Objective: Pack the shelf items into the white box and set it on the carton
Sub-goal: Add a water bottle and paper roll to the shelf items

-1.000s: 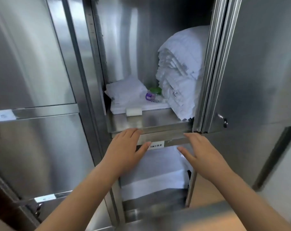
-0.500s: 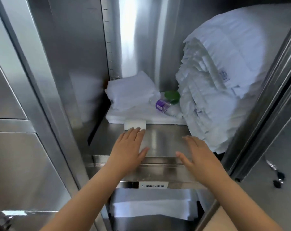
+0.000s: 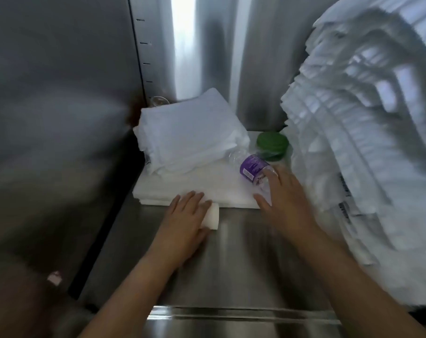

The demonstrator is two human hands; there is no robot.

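My left hand [image 3: 185,220] lies flat on the white block [image 3: 213,217], my right hand [image 3: 284,198] straight-fingered on the bottle [image 3: 253,168]. Likely light, slick: I'd grip its label.

two bare arms are extended forward from the bottom edge, palms turned down. the left hand [image 3: 182,220] is laid flat and low, its fingers [image 3: 182,202] held straight and close together, the thumb set out to the right. the left forearm [image 3: 138,284] is angled in from the lower left. the right hand [image 3: 285,203] is held further ahead, fingers spread and nearly straight. the right forearm [image 3: 348,272] is angled in from the lower right, slightly blurred.
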